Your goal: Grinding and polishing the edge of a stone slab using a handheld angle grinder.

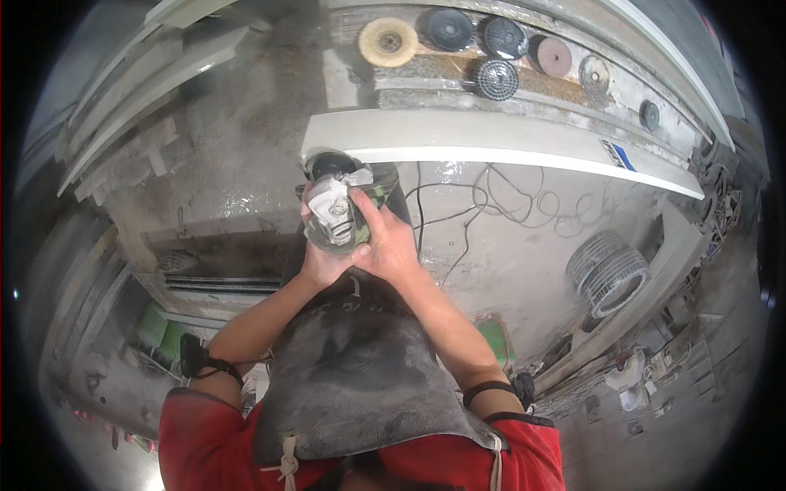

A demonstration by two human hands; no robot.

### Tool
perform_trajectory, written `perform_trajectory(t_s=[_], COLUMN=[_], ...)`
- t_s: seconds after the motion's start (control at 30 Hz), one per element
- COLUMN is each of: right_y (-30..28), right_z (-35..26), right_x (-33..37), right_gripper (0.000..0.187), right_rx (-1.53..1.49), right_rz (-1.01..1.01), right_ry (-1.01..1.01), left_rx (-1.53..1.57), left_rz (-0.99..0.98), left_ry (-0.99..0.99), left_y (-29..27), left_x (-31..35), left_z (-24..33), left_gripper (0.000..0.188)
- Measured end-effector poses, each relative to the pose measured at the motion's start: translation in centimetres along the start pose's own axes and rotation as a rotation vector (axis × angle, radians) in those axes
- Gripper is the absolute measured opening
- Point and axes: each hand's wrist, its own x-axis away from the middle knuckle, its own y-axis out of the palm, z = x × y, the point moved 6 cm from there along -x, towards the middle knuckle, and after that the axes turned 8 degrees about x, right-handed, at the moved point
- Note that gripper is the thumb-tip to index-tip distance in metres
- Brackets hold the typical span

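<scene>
Both of my hands are wrapped round a hand-held grinder (334, 211) with a silver head and a camouflage-patterned covering. My left hand (322, 263) grips it from the left and below, its fingers partly hidden behind the tool. My right hand (388, 244) closes on its right side, the thumb or a finger stretched up along the body. The grinder's round black front (329, 165) meets the left end of a long white slab (491, 137); I cannot tell whether they touch. A black apron (352, 360) hangs below my hands.
Beyond the slab, a ledge (426, 83) carries several discs, including a yellow disc (387, 42) and a pink disc (554, 56). A black cable (467, 188) loops over wet grey ground. At right lies a coiled hose (607, 272). More long slabs (155, 82) stand at left.
</scene>
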Motion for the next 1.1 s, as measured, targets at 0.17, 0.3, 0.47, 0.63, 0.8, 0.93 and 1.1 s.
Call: perform_trajectory(t_s=[0.17,0.3,0.47,0.63,0.8,0.93,1.1], right_y=[-4.0,-12.1,-15.4,-5.0,5.9,7.2,5.5], right_z=[8.4,16.7,18.2,8.5,-5.6,-9.2,-6.8], right_x=[4.6,8.5,8.7,6.0,-0.3,-0.5,0.5], right_gripper=[0.098,0.095,0.099,0.094,0.096,0.094,0.094], right_rx=[-0.101,-0.293,-0.15,-0.247,-0.075,-0.014,-0.11], right_rz=[0.393,0.611,0.597,0.505,0.155,0.115,0.194], right_ry=[0.138,0.467,0.607,0.21,0.073,0.041,0.111], left_rx=[-0.303,-0.347,-0.581,-0.53,-0.202,0.001,-0.084], left_rz=[-0.138,-0.357,-0.519,-0.283,-0.081,-0.065,-0.131], left_ry=[0.031,-0.188,-0.323,0.201,-0.203,-0.062,0.077], left_y=[8.7,21.4,25.1,10.8,-8.4,-9.1,-7.3], left_x=[-4.0,-7.6,-8.7,-4.3,1.7,3.1,1.6], left_z=[-2.9,-3.7,-3.2,-0.8,0.8,5.3,3.8], left_gripper=[0.126,0.122,0.118,0.126,0.08,0.082,0.112])
